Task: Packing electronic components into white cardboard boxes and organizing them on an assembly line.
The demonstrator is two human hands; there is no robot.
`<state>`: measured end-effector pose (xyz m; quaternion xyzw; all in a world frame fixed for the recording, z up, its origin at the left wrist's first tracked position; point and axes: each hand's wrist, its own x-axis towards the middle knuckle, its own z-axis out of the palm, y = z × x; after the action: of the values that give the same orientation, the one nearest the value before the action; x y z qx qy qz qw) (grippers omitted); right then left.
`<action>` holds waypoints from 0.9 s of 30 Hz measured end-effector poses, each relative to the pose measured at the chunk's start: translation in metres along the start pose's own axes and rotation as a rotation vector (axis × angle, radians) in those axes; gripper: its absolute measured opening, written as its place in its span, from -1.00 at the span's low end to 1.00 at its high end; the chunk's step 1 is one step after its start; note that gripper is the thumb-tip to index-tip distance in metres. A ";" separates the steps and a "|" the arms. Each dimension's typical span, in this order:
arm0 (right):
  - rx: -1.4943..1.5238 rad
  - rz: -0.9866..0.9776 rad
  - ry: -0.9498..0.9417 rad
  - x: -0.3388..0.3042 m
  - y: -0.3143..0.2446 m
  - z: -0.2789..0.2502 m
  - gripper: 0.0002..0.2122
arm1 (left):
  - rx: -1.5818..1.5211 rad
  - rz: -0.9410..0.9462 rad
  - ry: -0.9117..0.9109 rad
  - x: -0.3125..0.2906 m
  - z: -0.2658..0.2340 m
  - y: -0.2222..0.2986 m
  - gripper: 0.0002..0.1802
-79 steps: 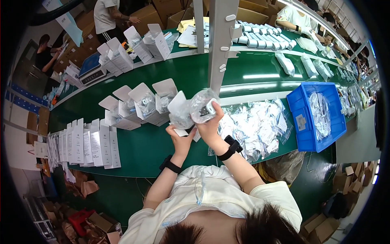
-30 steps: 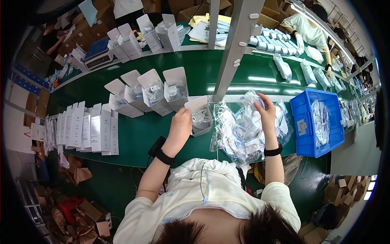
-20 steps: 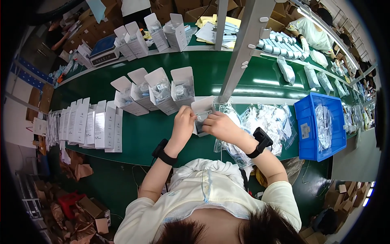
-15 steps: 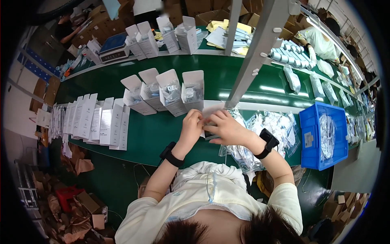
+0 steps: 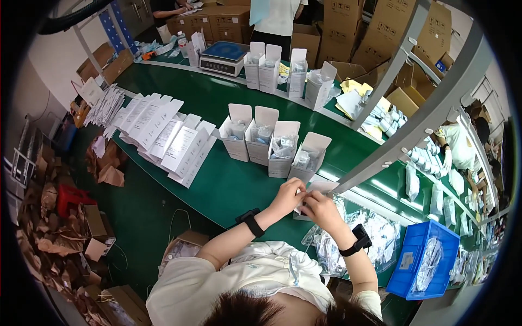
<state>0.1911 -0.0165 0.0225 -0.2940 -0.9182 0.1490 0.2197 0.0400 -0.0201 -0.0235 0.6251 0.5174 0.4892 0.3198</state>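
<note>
My left hand (image 5: 290,196) and my right hand (image 5: 324,211) meet at the top of a small white box (image 5: 323,186), whose raised flap shows behind the fingers. Both hands have bent fingers pressed together at the box's mouth; what lies inside is hidden by them. Just beyond, several open white boxes (image 5: 283,149) stand upright in a row, flaps raised, with clear-bagged parts inside. By my right forearm lies a spread heap of clear plastic bags (image 5: 375,233) with white and silvery contents.
Flattened white cartons (image 5: 163,136) overlap at the left. A blue bin (image 5: 405,263) holding bagged items stands right. A grey metal post (image 5: 413,114) slants up beside the boxes. More filled boxes (image 5: 270,68) and a scale (image 5: 222,57) sit farther back. People are at work beyond.
The view has swung, so the bench's contents appear rotated and lower on the right. My hands remain together at the white box, with fingers drawn in closer.
</note>
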 end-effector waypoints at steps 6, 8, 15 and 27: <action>-0.153 0.101 -0.205 -0.018 -0.019 -0.015 -0.70 | -0.113 -0.044 0.013 -0.003 0.006 -0.003 -0.89; -0.392 -0.056 -0.245 -0.025 -0.014 -0.011 -0.61 | -0.120 -0.061 0.015 -0.007 0.006 -0.004 -0.89; 0.268 0.280 0.404 -0.057 0.014 0.030 -0.26 | 0.273 0.151 0.479 0.001 -0.118 0.001 -0.71; 0.765 0.444 0.352 0.028 0.005 0.112 -0.16 | 1.264 -0.675 0.110 -0.008 -0.273 -0.104 -0.13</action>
<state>0.1180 -0.0120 -0.0673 -0.4019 -0.6612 0.4676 0.4273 -0.2523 -0.0301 -0.0337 0.4712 0.8820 0.0013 0.0041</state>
